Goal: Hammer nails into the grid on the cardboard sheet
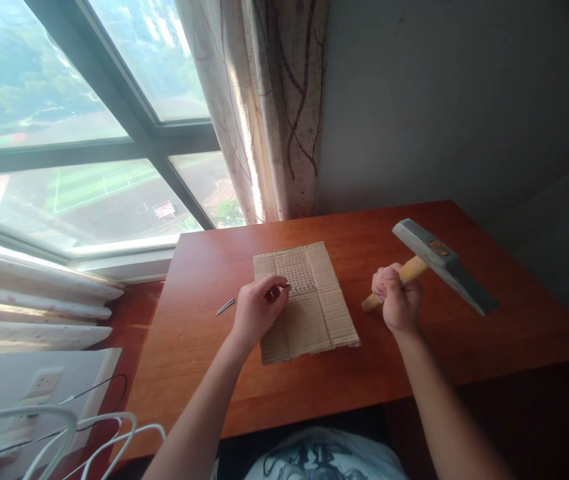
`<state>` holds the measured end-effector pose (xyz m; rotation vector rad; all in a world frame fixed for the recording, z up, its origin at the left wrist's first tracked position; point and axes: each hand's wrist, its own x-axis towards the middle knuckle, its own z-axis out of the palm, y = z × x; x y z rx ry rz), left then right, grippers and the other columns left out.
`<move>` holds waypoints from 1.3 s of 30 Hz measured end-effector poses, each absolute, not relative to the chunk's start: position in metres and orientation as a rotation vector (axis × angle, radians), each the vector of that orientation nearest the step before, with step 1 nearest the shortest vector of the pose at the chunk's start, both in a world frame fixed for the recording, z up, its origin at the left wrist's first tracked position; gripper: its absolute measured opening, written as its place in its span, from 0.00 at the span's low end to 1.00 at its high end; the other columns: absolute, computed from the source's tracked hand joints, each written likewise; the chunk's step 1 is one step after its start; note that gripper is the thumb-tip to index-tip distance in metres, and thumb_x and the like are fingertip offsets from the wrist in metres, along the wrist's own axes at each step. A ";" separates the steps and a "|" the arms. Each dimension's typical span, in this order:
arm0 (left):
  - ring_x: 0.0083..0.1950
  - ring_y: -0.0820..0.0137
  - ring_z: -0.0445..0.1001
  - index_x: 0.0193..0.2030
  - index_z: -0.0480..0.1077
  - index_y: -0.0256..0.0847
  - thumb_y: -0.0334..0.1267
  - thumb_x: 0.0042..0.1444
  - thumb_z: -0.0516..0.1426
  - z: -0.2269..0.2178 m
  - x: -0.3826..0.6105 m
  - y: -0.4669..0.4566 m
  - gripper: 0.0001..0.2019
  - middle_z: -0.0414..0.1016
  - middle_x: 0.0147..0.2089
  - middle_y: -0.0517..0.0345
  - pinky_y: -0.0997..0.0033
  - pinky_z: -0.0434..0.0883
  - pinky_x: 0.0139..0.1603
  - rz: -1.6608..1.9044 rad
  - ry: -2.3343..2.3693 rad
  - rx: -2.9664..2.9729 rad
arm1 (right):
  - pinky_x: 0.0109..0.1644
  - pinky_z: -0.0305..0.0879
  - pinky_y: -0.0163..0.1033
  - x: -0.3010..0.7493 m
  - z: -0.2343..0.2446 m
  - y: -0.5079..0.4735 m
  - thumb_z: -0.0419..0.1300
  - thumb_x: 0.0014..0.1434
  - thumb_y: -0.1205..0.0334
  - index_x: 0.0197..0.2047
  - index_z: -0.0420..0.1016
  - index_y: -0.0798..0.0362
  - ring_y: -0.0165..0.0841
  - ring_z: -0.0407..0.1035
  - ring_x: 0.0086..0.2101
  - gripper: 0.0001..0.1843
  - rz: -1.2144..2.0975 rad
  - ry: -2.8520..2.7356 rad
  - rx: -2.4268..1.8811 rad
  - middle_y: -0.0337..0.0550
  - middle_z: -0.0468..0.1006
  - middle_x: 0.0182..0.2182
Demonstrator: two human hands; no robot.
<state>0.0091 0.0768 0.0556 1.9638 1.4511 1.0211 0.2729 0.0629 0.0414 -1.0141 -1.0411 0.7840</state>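
My right hand (397, 297) is wrapped round the wooden handle of a hammer (427, 247), raised above the table on the right. Its grey metal head has one long tapered end pointing down to the right. My left hand (264, 300) is closed in a pinch over a flat cardboard sheet (307, 327). A small shiny metal tip peeks out between thumb and forefinger; the rest is hidden by the fingers. Rows of small holes (295, 270) dot the upper part of the cardboard. Left of my left hand lie slim pointed metal pieces (225, 306), like nails.
The cardboard rests on a reddish-brown wooden table (199, 373). Behind it hang patterned curtains (284, 113), beside a large window (129, 140). White cables (109, 433) loop at the lower left, near a wall socket (44, 382).
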 end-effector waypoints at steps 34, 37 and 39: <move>0.26 0.77 0.69 0.36 0.75 0.42 0.32 0.57 0.58 0.047 0.014 0.075 0.04 0.74 0.27 0.63 0.79 0.66 0.30 1.042 1.437 2.095 | 0.26 0.49 0.34 0.274 0.104 0.043 0.51 0.67 0.45 0.29 0.62 0.50 0.26 0.56 0.22 0.20 0.969 -1.915 -1.501 0.31 0.62 0.21; 0.26 0.77 0.69 0.36 0.75 0.42 0.33 0.57 0.58 0.046 0.014 0.074 0.04 0.74 0.27 0.63 0.79 0.66 0.30 1.042 1.437 2.088 | 0.27 0.50 0.34 0.270 0.122 0.044 0.50 0.68 0.46 0.26 0.59 0.50 0.27 0.58 0.22 0.22 0.915 -2.075 -1.519 0.32 0.63 0.21; 0.26 0.77 0.69 0.36 0.75 0.42 0.33 0.57 0.58 0.045 0.014 0.074 0.04 0.74 0.27 0.63 0.79 0.66 0.31 1.044 1.444 2.082 | 0.28 0.50 0.35 0.266 0.133 0.045 0.50 0.69 0.48 0.27 0.60 0.50 0.28 0.61 0.23 0.21 0.819 -2.156 -1.549 0.33 0.66 0.21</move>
